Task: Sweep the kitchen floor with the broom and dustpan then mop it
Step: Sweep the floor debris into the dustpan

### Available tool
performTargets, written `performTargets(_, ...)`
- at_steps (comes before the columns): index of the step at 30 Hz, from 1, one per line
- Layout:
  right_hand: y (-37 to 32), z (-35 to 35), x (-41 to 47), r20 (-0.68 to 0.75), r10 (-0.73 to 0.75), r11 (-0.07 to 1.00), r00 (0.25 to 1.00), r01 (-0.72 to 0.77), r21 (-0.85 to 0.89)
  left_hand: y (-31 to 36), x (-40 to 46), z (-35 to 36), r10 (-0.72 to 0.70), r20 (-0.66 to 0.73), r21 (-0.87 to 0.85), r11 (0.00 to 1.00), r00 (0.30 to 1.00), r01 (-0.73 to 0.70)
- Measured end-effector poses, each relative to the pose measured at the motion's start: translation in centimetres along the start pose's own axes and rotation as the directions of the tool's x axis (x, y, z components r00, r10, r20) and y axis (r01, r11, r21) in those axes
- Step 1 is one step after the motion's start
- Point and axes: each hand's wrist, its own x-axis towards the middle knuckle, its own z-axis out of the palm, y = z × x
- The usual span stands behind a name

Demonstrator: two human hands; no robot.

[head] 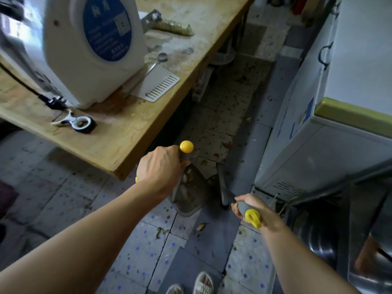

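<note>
My left hand (pixel 160 169) grips the upright handle of the grey dustpan (pixel 191 194); the handle's yellow knob (pixel 186 146) sticks out above my fist. The dustpan stands on the tiled floor (pixel 148 240) with scraps of debris in it. My right hand (pixel 253 209) grips the grey broom handle (pixel 244 206) near its yellow hanging loop (pixel 253 217). The grey broom head (pixel 221 183) rests on the floor just right of the dustpan's mouth. Vegetable bits and crumbs lie scattered over the floor ahead and near my feet.
A wooden worktable (pixel 118 132) with a white machine (pixel 84 49), a peeler (pixel 74 123) and a cleaver (pixel 157 83) juts in at the left. A white chest freezer (pixel 318 124) stands at the right, leaving a narrow aisle. My sandalled feet (pixel 203 283) are at the bottom.
</note>
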Motion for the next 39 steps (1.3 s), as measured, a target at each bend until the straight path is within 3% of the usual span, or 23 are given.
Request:
performTargets(14,6.5,5.8,-5.1,-0.009,0.105,0.950,0.994,-0.103,-0.295,-7.9,-9.1,0.1,-0.120,-0.030,-0.051,0.992,0.992,0.119)
performTargets(22,8.1,8.9,-5.1,-0.031,0.064,0.872,0.997,-0.071,-0.485,-10.3,-12.8,0.1,-0.272,-0.055,-0.094,0.959,0.961,0.267)
performTargets(29,7.7,10.4,-5.2,0.022,-0.063,0.647,0.998,0.057,-0.761,-8.7,-15.5,0.8,-0.461,-0.061,-0.117,0.884,0.885,0.452)
performTargets(39,9.7,12.1,-5.7,-0.020,0.204,0.478,0.979,-0.117,-0.871,-8.3,-21.6,1.0,-0.726,-0.048,-0.163,0.684,0.687,0.711)
